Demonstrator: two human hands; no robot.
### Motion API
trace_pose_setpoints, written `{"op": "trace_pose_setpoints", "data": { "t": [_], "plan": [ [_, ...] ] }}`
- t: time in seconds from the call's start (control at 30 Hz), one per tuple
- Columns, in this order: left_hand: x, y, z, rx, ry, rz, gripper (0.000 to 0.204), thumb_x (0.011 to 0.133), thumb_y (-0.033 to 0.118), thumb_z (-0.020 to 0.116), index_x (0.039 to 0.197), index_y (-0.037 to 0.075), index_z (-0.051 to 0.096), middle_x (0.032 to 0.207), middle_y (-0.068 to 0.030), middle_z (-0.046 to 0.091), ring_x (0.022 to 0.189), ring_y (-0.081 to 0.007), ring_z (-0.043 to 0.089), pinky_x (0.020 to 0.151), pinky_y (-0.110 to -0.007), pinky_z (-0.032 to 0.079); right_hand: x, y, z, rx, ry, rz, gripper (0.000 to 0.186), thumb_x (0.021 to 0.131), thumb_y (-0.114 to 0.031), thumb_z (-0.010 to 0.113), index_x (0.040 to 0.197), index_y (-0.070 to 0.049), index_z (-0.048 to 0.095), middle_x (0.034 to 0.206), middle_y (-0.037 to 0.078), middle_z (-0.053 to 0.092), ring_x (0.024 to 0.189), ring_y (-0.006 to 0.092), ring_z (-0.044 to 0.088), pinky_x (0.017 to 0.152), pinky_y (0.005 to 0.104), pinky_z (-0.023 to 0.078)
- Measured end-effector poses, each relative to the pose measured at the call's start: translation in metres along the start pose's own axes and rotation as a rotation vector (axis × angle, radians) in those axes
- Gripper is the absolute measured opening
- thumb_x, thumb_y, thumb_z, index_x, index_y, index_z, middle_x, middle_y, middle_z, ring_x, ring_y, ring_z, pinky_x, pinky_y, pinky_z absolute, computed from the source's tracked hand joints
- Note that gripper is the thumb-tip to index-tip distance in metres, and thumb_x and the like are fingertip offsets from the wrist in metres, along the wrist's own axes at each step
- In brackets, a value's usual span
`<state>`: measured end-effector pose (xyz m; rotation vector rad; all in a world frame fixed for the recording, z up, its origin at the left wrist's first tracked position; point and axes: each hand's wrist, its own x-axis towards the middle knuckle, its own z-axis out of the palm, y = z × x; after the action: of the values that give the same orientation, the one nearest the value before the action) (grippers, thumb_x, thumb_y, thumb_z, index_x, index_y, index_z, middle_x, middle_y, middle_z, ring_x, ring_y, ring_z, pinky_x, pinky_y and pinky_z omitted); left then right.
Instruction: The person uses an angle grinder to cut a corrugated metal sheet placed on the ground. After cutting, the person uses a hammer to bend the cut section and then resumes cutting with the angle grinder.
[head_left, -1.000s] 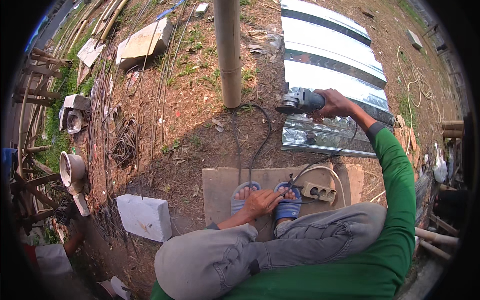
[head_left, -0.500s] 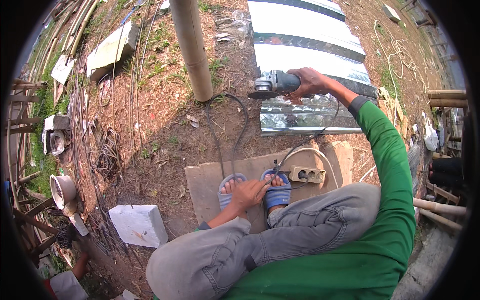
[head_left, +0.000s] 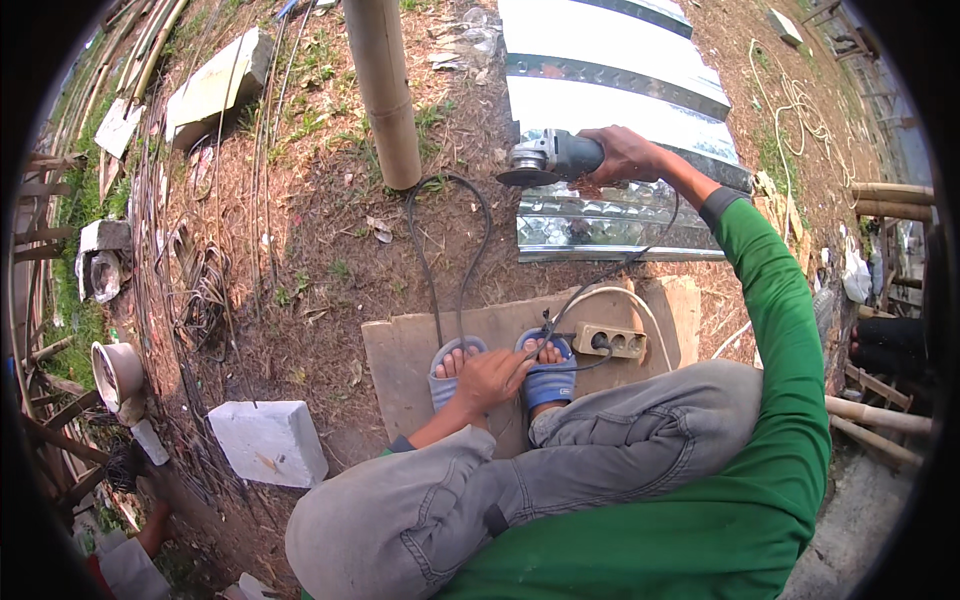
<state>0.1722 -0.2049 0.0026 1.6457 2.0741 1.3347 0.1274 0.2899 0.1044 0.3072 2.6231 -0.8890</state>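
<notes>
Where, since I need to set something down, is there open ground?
Mostly bare soil lies between the wire bundle and the looped dark cord, beyond the white block. It is crowded on the brown board, with sandals, extension socket and left hand, and where the right hand holds the angle grinder.

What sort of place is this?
Probably an outdoor building site or work yard: there are metal sheets on the ground, a bamboo pole, and an angle grinder in the person's right hand.
</notes>
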Motion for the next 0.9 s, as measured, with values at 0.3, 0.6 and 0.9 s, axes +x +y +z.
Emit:
{"op": "trace_pose_setpoints", "data": {
  "t": [0.3,0.6,0.9],
  "plan": [
    [-0.0031,-0.0024,0.0021,0.004,-0.003,-0.001,0.029,0.102,0.021,0.083,0.128,0.007,0.08,0.081,-0.0056,0.067,0.069,-0.0241,0.069,0.063,-0.04,0.053,-0.0038,-0.0048,-0.0027,-0.038,0.011,-0.017,0.068,0.078,-0.027,0.096,0.136,0.001,0.073,0.109,0.018,0.082,0.093,0.0298,0.079,0.082,0.0442,0.063],
    [0.0013,0.0005,-0.0021,0.007,-0.005,-0.003,0.022,0.099,0.015,0.085,0.118,0.005,0.08,0.079,-0.0062,0.068,0.067,-0.0236,0.07,0.061,-0.039,0.054,-0.0052,-0.0033,-0.0003,-0.001,0.045,-0.083,0.06,0.078,-0.018,0.091,0.133,-0.002,0.075,0.104,0.015,0.082,0.086,0.0263,0.079,0.078,0.0416,0.063],
    [0.0005,-0.0001,-0.0003,0.008,-0.007,-0.017,0.017,0.098,0.014,0.086,0.112,0.005,0.081,0.079,-0.006,0.07,0.067,-0.0237,0.071,0.06,-0.039,0.055,-0.0055,-0.0042,-0.0041,-0.064,0.007,-0.001,0.067,0.078,-0.02,0.092,0.14,-0.002,0.073,0.111,0.019,0.082,0.095,0.0285,0.079,0.084,0.0415,0.064]
  ]
}}
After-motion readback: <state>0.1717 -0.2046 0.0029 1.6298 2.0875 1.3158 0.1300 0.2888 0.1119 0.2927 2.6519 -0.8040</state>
